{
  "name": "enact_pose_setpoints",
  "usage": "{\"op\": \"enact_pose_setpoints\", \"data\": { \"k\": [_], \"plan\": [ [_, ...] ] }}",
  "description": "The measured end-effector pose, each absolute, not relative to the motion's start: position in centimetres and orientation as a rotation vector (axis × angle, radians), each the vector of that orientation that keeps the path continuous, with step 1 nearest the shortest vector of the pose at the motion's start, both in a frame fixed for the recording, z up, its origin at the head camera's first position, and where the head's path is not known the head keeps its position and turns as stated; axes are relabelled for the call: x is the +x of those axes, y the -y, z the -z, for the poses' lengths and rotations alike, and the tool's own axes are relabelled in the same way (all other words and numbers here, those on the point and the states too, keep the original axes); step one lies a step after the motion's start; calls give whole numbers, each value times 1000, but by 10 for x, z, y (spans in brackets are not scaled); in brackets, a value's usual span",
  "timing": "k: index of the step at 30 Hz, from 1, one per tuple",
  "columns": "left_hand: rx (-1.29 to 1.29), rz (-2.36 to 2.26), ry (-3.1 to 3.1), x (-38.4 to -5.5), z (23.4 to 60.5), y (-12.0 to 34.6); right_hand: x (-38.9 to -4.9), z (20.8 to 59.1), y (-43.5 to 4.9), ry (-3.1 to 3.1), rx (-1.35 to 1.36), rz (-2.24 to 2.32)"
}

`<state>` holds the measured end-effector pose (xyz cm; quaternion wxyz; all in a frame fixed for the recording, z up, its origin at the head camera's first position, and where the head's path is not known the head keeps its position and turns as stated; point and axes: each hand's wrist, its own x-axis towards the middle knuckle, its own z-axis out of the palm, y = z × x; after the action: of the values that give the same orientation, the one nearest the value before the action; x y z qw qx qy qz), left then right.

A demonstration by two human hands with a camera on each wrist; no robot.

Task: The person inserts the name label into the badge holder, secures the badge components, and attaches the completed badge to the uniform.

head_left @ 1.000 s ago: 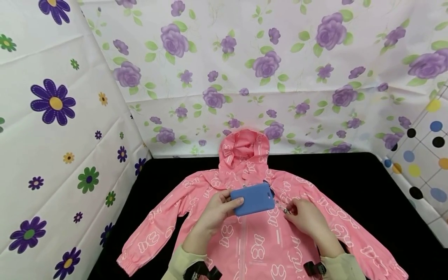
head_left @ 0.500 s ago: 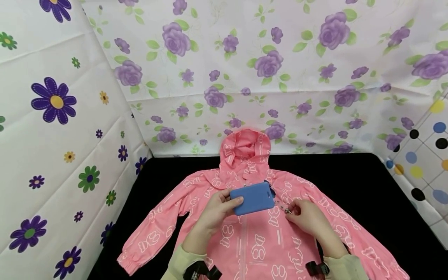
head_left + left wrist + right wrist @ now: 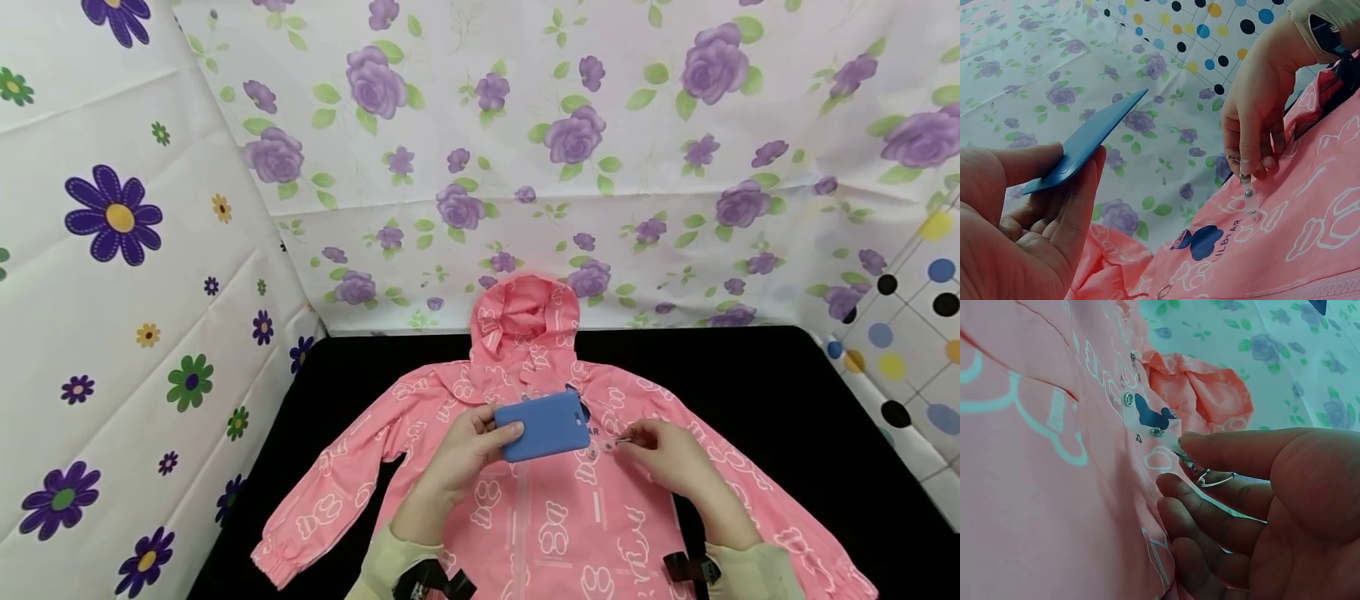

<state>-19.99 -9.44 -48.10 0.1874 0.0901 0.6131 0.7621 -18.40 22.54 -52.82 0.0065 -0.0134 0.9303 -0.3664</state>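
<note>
My left hand (image 3: 463,454) pinches a flat blue card holder (image 3: 546,427), thumb on its face, above the chest of a pink hooded jacket (image 3: 555,525). The left wrist view shows this card holder (image 3: 1094,142) nearly edge-on. To its right, my right hand (image 3: 667,457) pinches a metal badge clip (image 3: 1192,467) between thumb and index finger. A clear strap with metal snaps (image 3: 1157,432) hangs from the clip; in the left wrist view the strap (image 3: 1248,192) dangles over the jacket's dark bear print (image 3: 1204,242). Card holder and strap are apart.
The jacket lies face up with both sleeves spread on a black table (image 3: 697,375). A flowered sheet (image 3: 517,158) hangs behind, another (image 3: 112,333) at the left, and a dotted one (image 3: 911,358) at the right.
My right hand has moved slightly right and up with the badge clip, away from the card holder. Printed letters on the jacket now show between them. The left hand has stayed nearly still.
</note>
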Motion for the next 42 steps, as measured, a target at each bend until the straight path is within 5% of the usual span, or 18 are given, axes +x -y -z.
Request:
{"op": "enact_pose_setpoints", "data": {
  "k": [42],
  "plan": [
    [266, -2133, -1726, -199, 481, 95, -184, 508, -228, -2758, 56, 1660]
  ]
}}
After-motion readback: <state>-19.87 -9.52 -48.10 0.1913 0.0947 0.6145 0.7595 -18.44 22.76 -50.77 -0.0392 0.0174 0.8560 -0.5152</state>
